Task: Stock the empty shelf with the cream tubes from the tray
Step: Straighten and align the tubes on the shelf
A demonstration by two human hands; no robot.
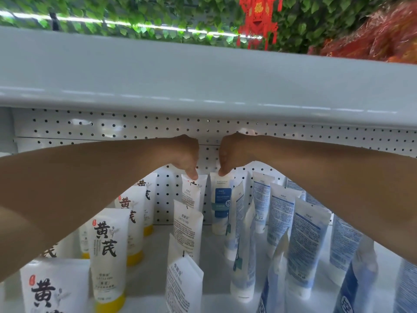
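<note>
Both my arms reach deep into the white shelf (209,249). My left hand (184,154) pinches the top edge of a white cream tube (191,195) standing at the back. My right hand (230,153) pinches the top of a white tube with a blue label (221,208) right beside it. Both tubes stand upright on their caps, close to the pegboard back wall. Rows of tubes fill the shelf: yellow-capped white tubes (108,256) on the left, plain white ones (186,229) in the middle, blue-printed ones (306,247) on the right. No tray is in view.
The upper shelf's grey front lip (203,86) hangs just above my hands. The perforated back panel (167,199) closes the rear. Green leaves and a red ornament (257,21) show above the shelving.
</note>
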